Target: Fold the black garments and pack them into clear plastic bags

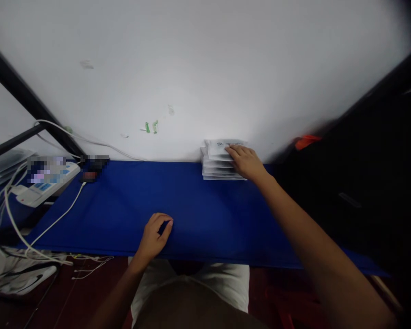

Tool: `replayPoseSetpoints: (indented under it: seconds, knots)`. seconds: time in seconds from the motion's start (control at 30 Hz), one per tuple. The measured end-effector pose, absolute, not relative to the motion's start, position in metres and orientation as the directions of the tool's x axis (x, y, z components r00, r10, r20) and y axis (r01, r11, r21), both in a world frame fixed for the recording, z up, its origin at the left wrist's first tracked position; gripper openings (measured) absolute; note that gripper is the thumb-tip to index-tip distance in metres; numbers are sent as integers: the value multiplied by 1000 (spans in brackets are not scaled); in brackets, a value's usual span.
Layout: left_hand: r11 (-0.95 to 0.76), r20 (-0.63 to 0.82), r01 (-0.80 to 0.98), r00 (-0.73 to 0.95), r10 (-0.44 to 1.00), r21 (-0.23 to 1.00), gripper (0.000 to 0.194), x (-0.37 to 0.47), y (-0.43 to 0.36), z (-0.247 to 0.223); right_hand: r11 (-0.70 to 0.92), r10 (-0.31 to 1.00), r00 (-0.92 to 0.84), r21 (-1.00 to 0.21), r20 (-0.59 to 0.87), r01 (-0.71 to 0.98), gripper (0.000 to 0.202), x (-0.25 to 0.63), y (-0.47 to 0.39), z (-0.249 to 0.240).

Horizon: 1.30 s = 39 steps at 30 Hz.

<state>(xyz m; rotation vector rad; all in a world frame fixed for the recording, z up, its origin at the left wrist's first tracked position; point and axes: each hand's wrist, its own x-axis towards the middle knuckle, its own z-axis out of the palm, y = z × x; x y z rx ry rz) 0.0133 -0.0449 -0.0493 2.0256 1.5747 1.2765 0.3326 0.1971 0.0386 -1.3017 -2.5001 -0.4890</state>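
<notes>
Near the wall stands a stack of flat white packets [219, 170], with dark handwriting on the top one. My right hand [246, 161] reaches out to it and lies over its right side. Its fingers are stretched across the top packet and touch it; the thumb is hard to make out, and no packet is lifted. Lower and to the left, my left hand [155, 234] rests over the front of the blue table [192, 201]. Its fingers are loosely curved and the thumb lies near the fingertips, with nothing seen between them.
A white power strip [41, 187] with cables lies at the left, beside a dark device [94, 169] on a white cord. Black frame bars [27, 91] rise at the left. A large dark shape [349, 183] fills the right side, with an orange item [307, 141] behind it.
</notes>
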Motion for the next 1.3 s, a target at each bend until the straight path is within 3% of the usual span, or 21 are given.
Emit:
replayPoseSetpoints:
  seconds: [0.2,0.37,0.5,0.63,0.73,0.83,0.93,1.17,1.3]
  knots:
    - [-356,429,655,53,902,667,17,13,-43,-48,509,734,-493,103,467,855,56,331,186,30]
    - [-321,304,698,153,940,641,15,13,-45,-46,565,645,-474,44,599,824,53,308,155,30]
    - [-372,288,665,239,927,647,17,11,-25,-35,767,524,-613,-15,592,641,42,273,121,12]
    - [-502,266,692,428,864,518,26,5,35,-25,881,456,-740,-132,495,454,33,236,111,-15]
    - [-486,174,761,459,871,430,42,2,86,-28,853,521,-738,-223,428,472,33,218,120,-37]
    - [-420,109,815,412,904,400,39,2,117,-39,777,629,-680,-293,377,557,36,213,130,-55]
    - [-404,134,825,383,914,396,36,4,122,-52,727,686,-632,-324,360,605,38,217,135,-66]
    - [-403,167,826,367,915,393,41,5,111,-63,686,720,-595,-490,356,537,32,230,143,-71]
    - [-404,160,829,371,915,387,42,7,112,-60,697,705,-618,-506,349,509,32,231,145,-69]
